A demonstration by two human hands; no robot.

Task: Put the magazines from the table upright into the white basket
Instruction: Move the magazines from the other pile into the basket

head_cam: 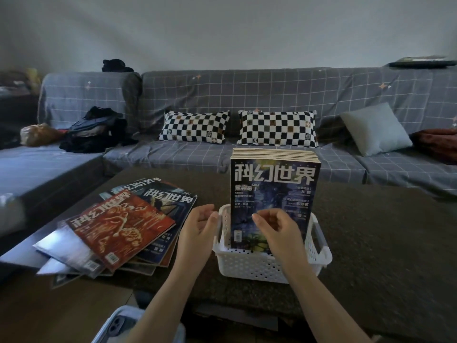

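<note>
A white perforated basket (264, 266) stands on the dark table (371, 231). Several magazines (274, 191) stand upright in it, the front one with a dark blue cover. A loose pile of magazines (123, 226) lies flat on the table to the left, a red-covered one on top. My left hand (200, 226) hovers just left of the basket's left rim, fingers relaxed, holding nothing. My right hand (277, 231) is in front of the front magazine's lower cover with loosely curled fingers; whether it touches the cover I cannot tell.
A grey checked sofa (247, 95) runs behind the table with two checkerboard pillows (195, 127), a pale cushion (376, 129) and a heap of dark clothes (96, 132). A phone (116, 325) on a white thing sits at the bottom edge.
</note>
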